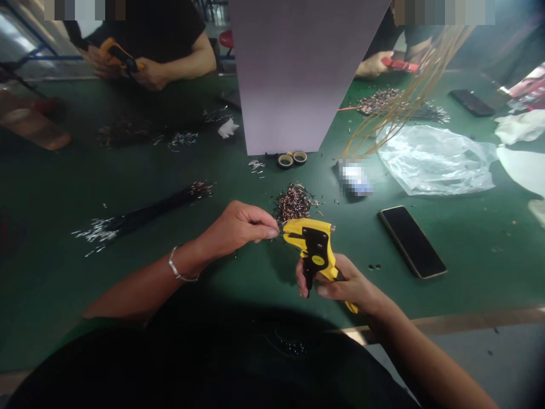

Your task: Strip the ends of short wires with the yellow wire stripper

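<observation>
Wire stripping is the step in hand, as far as the picture lets one judge: the right hand [344,284] has its fingers clenched around the handles of a yellow wire stripper [314,248], held upright just above the green desk [468,267], head pointing left. The left hand [238,227] pinches a thin wire [279,232] between thumb and fingertips and holds its end right at the tool's head; whether the end already sits inside is too small to tell. Just beyond the tool lies a small heap of cut wire pieces [293,201], and well off to the left a long bundle of dark wires [145,216] stretches across the desk. A dark phone [411,241] lies to the right of the hands, a crumpled clear plastic bag [434,159] farther back, and two small tape rolls [292,159] stand at the foot of a pale upright board [293,74]. Across the desk, other people's hands hold similar tools. The next move probably calls for a steady left pinch that keeps the wire straight and level with the head, and an even squeeze from the right hand, so that only the insulation comes away.
</observation>
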`<state>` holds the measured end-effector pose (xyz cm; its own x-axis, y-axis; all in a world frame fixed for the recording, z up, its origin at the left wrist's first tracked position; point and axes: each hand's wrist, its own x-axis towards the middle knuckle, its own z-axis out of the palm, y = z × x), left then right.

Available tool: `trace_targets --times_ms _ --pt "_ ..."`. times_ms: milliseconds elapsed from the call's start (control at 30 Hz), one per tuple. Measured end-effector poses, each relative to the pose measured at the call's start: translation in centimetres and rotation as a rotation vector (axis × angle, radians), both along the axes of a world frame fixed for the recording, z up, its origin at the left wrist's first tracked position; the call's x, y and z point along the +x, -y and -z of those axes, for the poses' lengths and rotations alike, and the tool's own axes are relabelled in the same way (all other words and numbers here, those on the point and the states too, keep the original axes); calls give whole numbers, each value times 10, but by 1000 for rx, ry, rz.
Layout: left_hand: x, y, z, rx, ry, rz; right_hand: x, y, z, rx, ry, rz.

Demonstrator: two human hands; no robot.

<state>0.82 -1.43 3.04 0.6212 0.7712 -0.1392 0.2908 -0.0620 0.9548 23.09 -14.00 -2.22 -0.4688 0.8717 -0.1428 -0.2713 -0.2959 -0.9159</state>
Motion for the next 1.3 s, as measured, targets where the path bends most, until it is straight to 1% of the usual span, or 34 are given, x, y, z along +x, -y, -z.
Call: trace_targets --times_ms 267,500,667,900,1167,1300 --pt "2 0 1 -90 36 10 0 -1 3 28 9 -66" --pt "0 0 2 -121 34 11 -1 2 4 3 -8 -31" --pt "0 0 2 -123 46 13 0 4 7 -5 -34 -36" --pt "-1 -2 6 -150 82 16 -2 4 1 -1 -17 -48" --pt "-1 -1 5 -146 77 18 -1 5 5 -16 -61 -37" --pt "-2 -1 5 -143 79 25 -2 6 4 -18 -68 -22"
